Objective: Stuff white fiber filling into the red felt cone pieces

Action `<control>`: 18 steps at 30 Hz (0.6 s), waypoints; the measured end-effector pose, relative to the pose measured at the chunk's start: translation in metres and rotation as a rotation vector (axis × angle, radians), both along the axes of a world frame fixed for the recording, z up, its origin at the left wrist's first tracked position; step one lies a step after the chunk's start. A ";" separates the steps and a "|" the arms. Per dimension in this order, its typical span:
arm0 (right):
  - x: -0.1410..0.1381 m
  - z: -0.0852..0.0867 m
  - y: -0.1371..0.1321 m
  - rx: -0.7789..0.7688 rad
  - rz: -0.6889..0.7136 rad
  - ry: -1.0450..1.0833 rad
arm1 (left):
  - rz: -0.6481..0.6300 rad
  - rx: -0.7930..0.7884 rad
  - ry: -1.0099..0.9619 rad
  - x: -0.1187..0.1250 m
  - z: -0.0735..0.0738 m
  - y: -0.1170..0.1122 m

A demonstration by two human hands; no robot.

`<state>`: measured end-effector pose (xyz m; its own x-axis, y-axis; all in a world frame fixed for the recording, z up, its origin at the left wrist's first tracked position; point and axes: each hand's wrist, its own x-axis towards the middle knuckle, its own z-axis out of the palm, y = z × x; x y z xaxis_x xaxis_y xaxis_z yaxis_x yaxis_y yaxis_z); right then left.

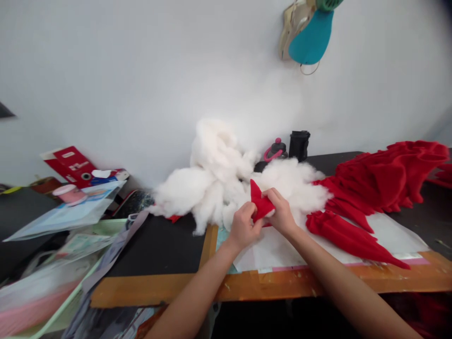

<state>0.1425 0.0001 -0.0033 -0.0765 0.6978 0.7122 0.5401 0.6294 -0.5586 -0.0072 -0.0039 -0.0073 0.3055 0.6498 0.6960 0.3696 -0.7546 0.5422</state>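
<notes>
Centrally, your left hand (243,224) and right hand (281,212) are closed on a pointed red fabric piece (260,204) between them — its tip angled up and leftward — with fluffy white stuffing (217,176) heaped just beyond.

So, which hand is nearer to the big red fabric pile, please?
Right. The right hand holds the small red piece, left of the big red fabric pile and apart from it; the left hand, on the same piece, is farther left.
</notes>
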 end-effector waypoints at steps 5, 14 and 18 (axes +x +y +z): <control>0.002 -0.004 -0.002 -0.027 -0.159 0.125 | -0.212 0.156 0.080 0.008 -0.006 -0.008; 0.002 -0.007 0.000 -0.208 -0.219 0.257 | -0.271 0.312 0.121 0.011 -0.003 -0.009; 0.007 -0.010 0.003 -0.254 -0.203 0.334 | -0.304 0.344 0.187 0.013 -0.005 -0.013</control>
